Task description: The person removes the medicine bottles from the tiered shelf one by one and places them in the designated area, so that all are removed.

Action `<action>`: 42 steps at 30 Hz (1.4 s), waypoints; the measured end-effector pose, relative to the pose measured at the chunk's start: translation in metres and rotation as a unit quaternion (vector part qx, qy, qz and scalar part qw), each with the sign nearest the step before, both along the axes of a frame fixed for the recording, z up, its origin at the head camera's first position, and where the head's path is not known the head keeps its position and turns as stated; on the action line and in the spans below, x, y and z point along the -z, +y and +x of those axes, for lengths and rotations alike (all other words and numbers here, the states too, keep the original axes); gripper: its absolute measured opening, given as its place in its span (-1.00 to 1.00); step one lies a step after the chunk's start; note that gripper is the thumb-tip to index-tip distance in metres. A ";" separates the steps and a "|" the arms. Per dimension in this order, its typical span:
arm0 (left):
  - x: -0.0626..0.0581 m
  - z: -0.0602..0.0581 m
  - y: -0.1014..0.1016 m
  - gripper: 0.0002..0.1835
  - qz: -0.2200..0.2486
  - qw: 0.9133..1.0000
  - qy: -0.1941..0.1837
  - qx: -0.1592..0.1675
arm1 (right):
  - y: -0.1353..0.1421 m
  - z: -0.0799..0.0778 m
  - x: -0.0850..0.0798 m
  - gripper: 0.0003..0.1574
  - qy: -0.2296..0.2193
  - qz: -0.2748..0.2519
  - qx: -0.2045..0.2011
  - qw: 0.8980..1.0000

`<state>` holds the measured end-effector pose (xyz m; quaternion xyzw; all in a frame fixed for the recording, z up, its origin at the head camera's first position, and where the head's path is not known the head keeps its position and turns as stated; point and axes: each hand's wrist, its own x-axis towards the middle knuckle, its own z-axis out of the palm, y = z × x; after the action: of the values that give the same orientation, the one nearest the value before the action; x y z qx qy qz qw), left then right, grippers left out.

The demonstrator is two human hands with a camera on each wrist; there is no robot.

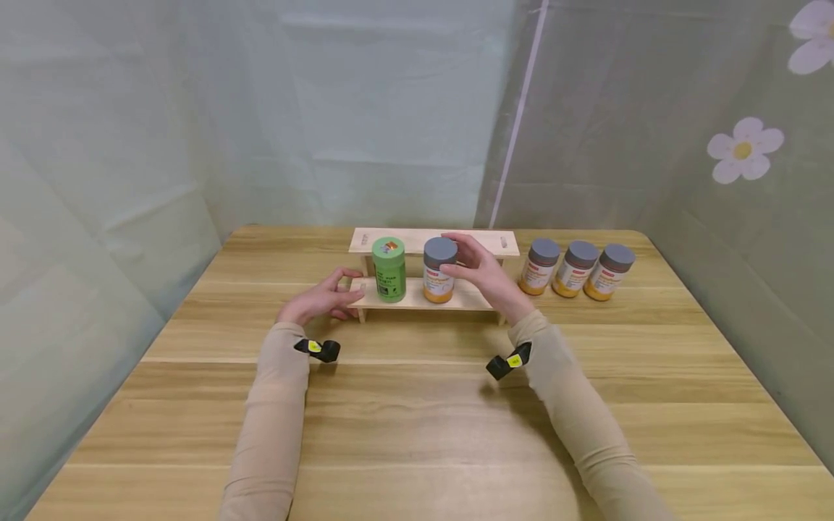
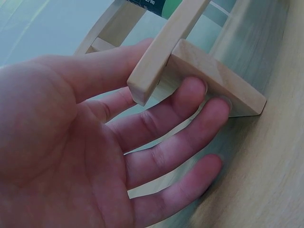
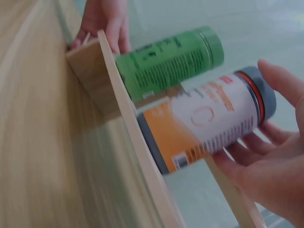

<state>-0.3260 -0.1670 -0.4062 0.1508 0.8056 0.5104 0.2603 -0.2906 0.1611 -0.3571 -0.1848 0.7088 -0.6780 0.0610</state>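
Observation:
A small two-step wooden rack stands on the table. My left hand holds its left end, thumb over the lower step and fingertips against the outer side of the leg. On the lower step, toward the left, a green canister stands upright. To its right is a grey-lidded supplement jar with a white and orange label. Thumb and fingers of my right hand grip this jar near its lid; in the right wrist view its base is right at the step's front edge.
Right of the rack, three matching grey-lidded jars stand in a row on the wooden table. Pale cloth hangs behind the table and at both sides. The rack's upper step lies behind the canister and held jar.

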 end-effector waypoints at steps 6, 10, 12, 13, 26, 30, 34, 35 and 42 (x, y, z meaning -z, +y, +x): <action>0.000 0.001 0.000 -0.39 -0.001 1.000 0.001 0.000 | -0.008 0.001 0.001 -0.33 -0.005 0.021 0.034 0.999; 0.000 0.001 0.001 -0.39 0.002 1.000 0.001 0.001 | -0.007 0.003 -0.001 -0.34 0.008 0.038 0.049 0.998; 0.000 0.001 0.001 -0.40 0.003 1.000 0.002 0.002 | -0.005 0.004 -0.003 -0.34 0.014 0.044 0.052 0.998; 0.000 0.001 0.002 -0.39 0.003 1.000 0.002 0.002 | -0.004 0.004 -0.004 -0.35 0.015 0.045 0.052 0.997; 0.001 0.000 0.002 -0.38 0.003 1.000 0.002 0.001 | 0.039 0.014 -0.029 -0.37 0.024 0.084 0.038 0.995; -0.003 0.002 0.000 -0.37 -0.001 1.000 0.004 0.001 | 0.054 0.016 -0.035 -0.38 0.036 0.102 0.046 0.993; -0.006 0.003 -0.001 -0.37 -0.002 1.000 0.004 0.002 | 0.064 0.016 -0.038 -0.41 0.039 0.101 0.058 0.992; -0.006 0.003 -0.001 -0.37 -0.003 1.000 0.004 0.003 | 0.067 0.016 -0.039 -0.42 0.040 0.101 0.061 0.992; -0.005 0.002 -0.002 -0.37 -0.002 1.000 0.004 0.001 | 0.081 0.018 -0.043 -0.44 0.037 0.106 0.081 0.990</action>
<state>-0.3238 -0.1691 -0.4011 0.1531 0.8073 0.5080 0.2583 -0.2722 0.2419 -0.3145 -0.1443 0.7909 -0.5947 -0.0014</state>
